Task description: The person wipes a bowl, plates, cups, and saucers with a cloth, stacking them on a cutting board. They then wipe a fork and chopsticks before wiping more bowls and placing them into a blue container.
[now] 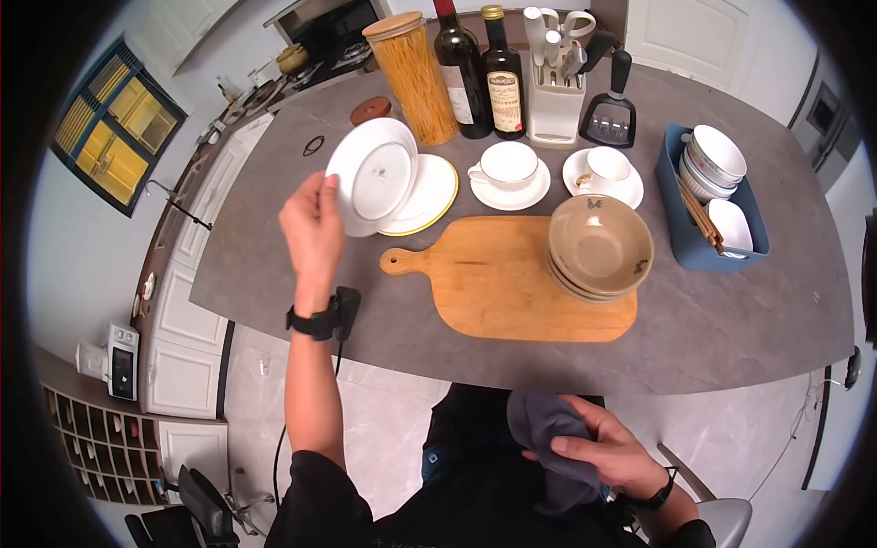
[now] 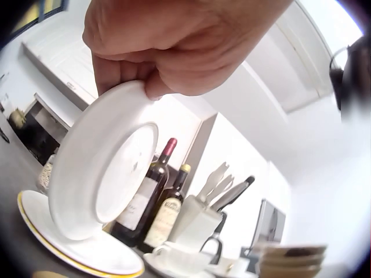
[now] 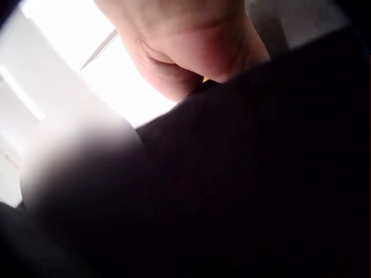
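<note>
My left hand [image 1: 312, 228] pinches the rim of a white plate [image 1: 375, 178], which is tilted with its underside showing. In the left wrist view that plate [image 2: 104, 162] stands steeply over a yellow-rimmed plate [image 2: 43, 226] lying on the table. The same yellow-rimmed plate [image 1: 437, 196] shows partly hidden behind the held one in the head view. Below the table's front edge, close to the body, my right hand [image 1: 612, 447] grips a dark grey cloth [image 1: 553, 438]. Dark fabric covers most of the right wrist view, with part of the right hand [image 3: 185, 52] at its top.
A wooden cutting board [image 1: 493, 292] bears stacked brown bowls [image 1: 598, 242]. Two white cups, one a larger cup [image 1: 509, 164], sit on saucers behind it. A pasta jar [image 1: 416, 87], two bottles and a knife block [image 1: 555, 105] line the back. A blue bin [image 1: 676, 219] holds bowls and chopsticks.
</note>
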The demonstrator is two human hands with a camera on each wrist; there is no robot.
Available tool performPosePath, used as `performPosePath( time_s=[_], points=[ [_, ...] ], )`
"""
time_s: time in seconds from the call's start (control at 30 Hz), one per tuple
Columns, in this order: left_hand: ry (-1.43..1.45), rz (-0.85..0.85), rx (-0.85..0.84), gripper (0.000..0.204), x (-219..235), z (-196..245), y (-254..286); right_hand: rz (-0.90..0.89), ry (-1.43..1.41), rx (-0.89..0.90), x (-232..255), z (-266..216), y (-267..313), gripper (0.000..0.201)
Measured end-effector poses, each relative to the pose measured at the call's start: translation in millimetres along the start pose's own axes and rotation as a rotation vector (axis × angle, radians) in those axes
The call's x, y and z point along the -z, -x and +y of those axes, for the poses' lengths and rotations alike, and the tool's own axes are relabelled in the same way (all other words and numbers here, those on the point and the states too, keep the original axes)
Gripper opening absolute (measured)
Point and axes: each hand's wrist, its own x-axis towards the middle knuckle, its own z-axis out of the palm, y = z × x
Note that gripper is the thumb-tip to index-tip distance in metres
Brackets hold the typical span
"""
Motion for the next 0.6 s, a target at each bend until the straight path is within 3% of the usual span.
performPosePath(
  time_s=[0.03,0.07,0.1,0.13,0.17,0.23,0.3,0.37,0.4,0.43,0.53,0.57,0.6],
  points=[
    [0.006,0.001,-0.002,0.025,6,0,2,-0.041,0.147,0.074,-3,-1,-4,0.058],
    [0.257,-0.029,0.101,0.029,16,1,8,-0.005,0.347,0.199,-5,1,-10,0.056],
    [0.506,-0.06,0.206,0.033,28,7,16,-0.003,0.347,0.201,-15,-3,-16,0.056],
    [0.654,-0.076,0.315,0.031,36,28,28,0.083,0.633,0.529,-29,-11,-26,0.057],
    [0.653,-0.071,0.317,0.031,43,37,41,0.167,0.916,0.86,-43,-19,-36,0.058],
    [0.828,-0.214,0.394,0.027,55,51,70,0.236,0.987,1.07,-73,-28,-56,0.06],
    [0.692,-0.243,0.32,0.019,57,77,107,0.176,1.185,1.374,-97,-35,-85,0.056],
    [0.464,-0.095,-0.02,0.013,60,105,145,0.182,1.458,1.548,-119,-45,-110,0.052],
    [0.639,-0.186,0.114,0.012,66,107,163,0.247,1.504,1.437,-131,-47,-108,0.051],
    [0.812,-0.273,0.251,0.013,72,107,176,0.3,1.503,1.451,-132,-48,-114,0.052],
    [0.674,-0.267,0.216,0.017,80,104,184,0.46,1.475,1.476,-126,-60,-116,0.05],
    [0.614,-0.255,0.191,0.018,83,106,186,0.476,1.322,1.426,-120,-64,-118,0.042],
    [0.663,-0.26,0.298,0.028,89,107,190,0.494,1.17,1.374,-113,-67,-119,0.033]
  ],
)
